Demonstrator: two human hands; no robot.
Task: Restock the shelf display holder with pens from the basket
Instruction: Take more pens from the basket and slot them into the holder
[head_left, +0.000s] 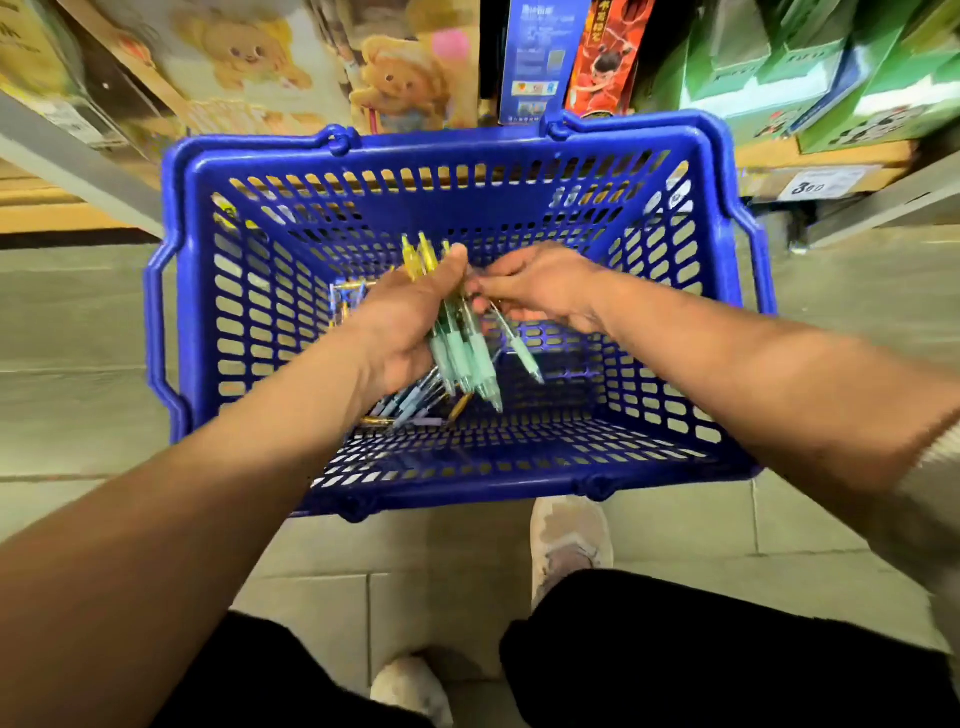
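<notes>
A blue plastic basket (187, 332) stands on the tiled floor in front of the shelves. My left hand (402, 322) grips a bundle of pens (460, 358) with teal grips and yellow tops, held over the basket's inside. My right hand (540, 291) pinches one teal pen (519, 348) beside the bundle, its tip pointing down to the right. More loose pens (410, 410) lie on the basket floor under my left hand. The shelf display holder is not in view.
Low shelves behind the basket carry cartoon bear boxes (395, 78), a blue box (540, 57), a red box (608, 52) and green cartons (810, 67). A price tag (826, 183) sits on the right shelf edge. My shoes (569, 540) stand just behind the basket.
</notes>
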